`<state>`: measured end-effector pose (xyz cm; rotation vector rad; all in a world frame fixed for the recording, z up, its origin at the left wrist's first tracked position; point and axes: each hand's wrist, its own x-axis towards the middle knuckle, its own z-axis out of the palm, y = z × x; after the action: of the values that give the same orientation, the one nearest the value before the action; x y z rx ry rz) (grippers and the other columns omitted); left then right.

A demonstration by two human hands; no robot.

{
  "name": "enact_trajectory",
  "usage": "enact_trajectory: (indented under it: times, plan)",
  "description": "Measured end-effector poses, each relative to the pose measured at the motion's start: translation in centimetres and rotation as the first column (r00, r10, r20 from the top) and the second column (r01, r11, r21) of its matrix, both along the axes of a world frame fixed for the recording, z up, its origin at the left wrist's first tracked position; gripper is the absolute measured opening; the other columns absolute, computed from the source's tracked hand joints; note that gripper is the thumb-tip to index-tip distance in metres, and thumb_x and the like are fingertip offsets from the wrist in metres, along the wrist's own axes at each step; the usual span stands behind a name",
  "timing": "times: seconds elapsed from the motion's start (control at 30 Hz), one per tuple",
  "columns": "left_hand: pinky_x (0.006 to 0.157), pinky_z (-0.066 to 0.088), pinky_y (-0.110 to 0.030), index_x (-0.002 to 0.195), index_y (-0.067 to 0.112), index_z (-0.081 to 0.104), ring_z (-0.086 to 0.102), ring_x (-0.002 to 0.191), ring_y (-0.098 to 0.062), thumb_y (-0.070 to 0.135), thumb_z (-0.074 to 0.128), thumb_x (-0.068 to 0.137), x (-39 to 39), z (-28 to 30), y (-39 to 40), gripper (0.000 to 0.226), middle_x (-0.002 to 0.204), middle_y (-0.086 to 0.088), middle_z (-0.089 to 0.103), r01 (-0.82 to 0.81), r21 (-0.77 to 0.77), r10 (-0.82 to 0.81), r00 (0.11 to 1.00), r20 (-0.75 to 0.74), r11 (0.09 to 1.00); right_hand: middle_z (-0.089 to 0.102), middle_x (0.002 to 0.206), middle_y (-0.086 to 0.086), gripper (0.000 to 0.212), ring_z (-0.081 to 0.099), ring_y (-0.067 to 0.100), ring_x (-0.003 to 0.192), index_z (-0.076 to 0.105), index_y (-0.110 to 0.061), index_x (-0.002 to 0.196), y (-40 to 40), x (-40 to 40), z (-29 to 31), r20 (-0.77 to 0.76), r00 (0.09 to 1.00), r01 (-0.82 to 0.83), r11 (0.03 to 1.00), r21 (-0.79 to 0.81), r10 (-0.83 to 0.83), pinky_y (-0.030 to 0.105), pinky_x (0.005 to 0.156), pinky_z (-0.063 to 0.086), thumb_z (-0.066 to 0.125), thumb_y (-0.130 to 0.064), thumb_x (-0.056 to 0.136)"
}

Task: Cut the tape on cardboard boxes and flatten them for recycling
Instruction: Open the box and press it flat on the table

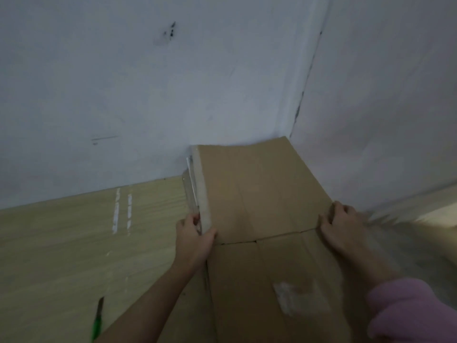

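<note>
A flattened brown cardboard box (259,194) lies in the room's corner, its far part leaning up toward the wall and its near part (259,293) flat on the floor. A strip of clear tape (201,191) runs along its left edge. My left hand (195,233) grips that left edge at the fold. My right hand (338,224) holds the right edge at the same fold line. A green-handled utility knife (97,320) lies on the floor to the left, apart from both hands.
White walls (148,95) meet in a corner right behind the box. The light wood floor (74,243) stretches left, with white paint marks (122,209). A pink sleeve (410,310) shows at lower right.
</note>
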<state>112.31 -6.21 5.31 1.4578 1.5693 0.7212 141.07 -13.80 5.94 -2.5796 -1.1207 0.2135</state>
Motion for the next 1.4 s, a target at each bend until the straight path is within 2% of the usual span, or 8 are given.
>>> enact_trajectory:
  times: [0.13, 0.23, 0.37, 0.6, 0.7, 0.83, 1.1, 1.4]
  plan:
    - [0.103, 0.035, -0.03, 0.133, 0.007, 0.04, 0.043, 0.117, -0.024, 0.021, 0.065, 0.085, -0.1, -1.3, -0.3, 0.056, 0.126, -0.008, 0.033, 0.026, -0.039, -0.029, 0.998, -0.056, 0.999, 0.015, 0.151, 0.02, 0.073, 0.015, 0.036, 0.14, 0.019, -0.022, 0.147, 1.1, -2.0, -2.1, -0.013, 0.998, -0.07, 0.989, -0.126, 0.069, 0.05, 0.111, 0.018, 0.038, -0.062, 0.089]
    - [0.102, 0.031, -0.026, 0.143, 0.007, 0.031, 0.039, 0.121, -0.023, 0.028, 0.063, 0.088, 0.0, -2.1, -1.0, 0.067, 0.13, -0.011, 0.035, 0.094, 0.001, -0.094, 0.991, -0.092, 0.996, 0.006, 0.156, 0.017, 0.078, 0.006, 0.034, 0.143, 0.009, -0.029, 0.151, 2.0, -2.1, -2.4, -0.072, 0.995, -0.086, 0.978, -0.192, 0.073, 0.051, 0.114, 0.011, 0.03, -0.07, 0.087]
    - [0.106, 0.029, -0.026, 0.145, 0.003, 0.026, 0.034, 0.127, -0.023, 0.038, 0.064, 0.086, 0.1, -2.5, -0.5, 0.079, 0.134, -0.013, 0.035, 0.163, 0.006, -0.159, 0.971, -0.178, 0.987, 0.002, 0.157, 0.015, 0.075, 0.003, 0.033, 0.144, 0.009, -0.029, 0.151, 2.8, -0.9, -2.1, -0.083, 0.993, -0.098, 0.966, -0.24, 0.08, 0.054, 0.114, 0.008, 0.023, -0.069, 0.089]
    - [0.096, 0.041, -0.034, 0.121, 0.01, 0.055, 0.047, 0.117, -0.029, 0.072, 0.045, 0.072, -1.2, 0.1, 1.2, 0.079, 0.12, -0.012, 0.056, 0.33, -0.079, -0.331, 0.84, -0.431, 0.941, 0.017, 0.154, 0.02, 0.059, 0.015, 0.033, 0.142, 0.034, -0.008, 0.141, 4.2, -2.0, 0.2, 0.065, 0.978, -0.17, 0.938, -0.303, 0.198, 0.052, 0.114, 0.015, 0.022, -0.048, 0.099]
    - [0.097, 0.038, -0.03, 0.127, 0.008, 0.049, 0.043, 0.125, -0.027, 0.049, 0.054, 0.09, -2.6, 2.4, 1.8, 0.056, 0.133, -0.014, 0.049, 0.331, -0.039, -0.313, 0.842, -0.439, 0.943, 0.031, 0.148, 0.019, 0.053, 0.027, 0.033, 0.138, 0.04, -0.003, 0.136, 5.0, -4.6, 2.5, 0.088, 0.96, -0.242, 0.947, -0.211, 0.265, 0.046, 0.114, 0.018, 0.028, -0.04, 0.1]
    - [0.109, 0.024, -0.03, 0.149, 0.008, 0.021, 0.024, 0.141, -0.021, 0.05, 0.048, 0.092, -6.3, 7.0, 2.7, 0.075, 0.155, -0.01, 0.022, 0.379, 0.103, -0.277, 0.812, -0.514, 0.92, 0.03, 0.15, 0.018, 0.054, 0.028, 0.03, 0.138, 0.041, 0.0, 0.136, 6.2, -9.8, 6.7, 0.2, 0.903, -0.373, 0.925, -0.07, 0.379, 0.042, 0.114, 0.017, 0.031, -0.038, 0.1]
    - [0.114, 0.022, -0.034, 0.15, 0.013, 0.02, 0.023, 0.142, -0.019, 0.049, 0.047, 0.093, -21.4, 15.7, 2.7, 0.072, 0.155, -0.003, 0.022, 0.362, 0.294, -0.092, 0.754, -0.65, 0.885, 0.039, 0.144, 0.012, 0.048, 0.031, 0.023, 0.135, 0.037, -0.005, 0.138, 8.4, -24.5, 15.0, 0.374, 0.729, -0.644, 0.759, 0.096, 0.572, 0.038, 0.11, 0.017, 0.036, -0.034, 0.099]
    - [0.114, 0.017, -0.034, 0.149, 0.014, 0.02, 0.02, 0.142, -0.016, 0.047, 0.046, 0.094, -40.5, 22.5, 0.8, 0.069, 0.156, -0.001, 0.021, 0.288, 0.405, 0.093, 0.707, -0.701, 0.868, 0.04, 0.146, 0.01, 0.05, 0.032, 0.021, 0.136, 0.036, -0.005, 0.141, 10.9, -42.3, 20.7, 0.362, 0.652, -0.756, 0.609, 0.239, 0.666, 0.037, 0.114, 0.012, 0.037, -0.033, 0.1]
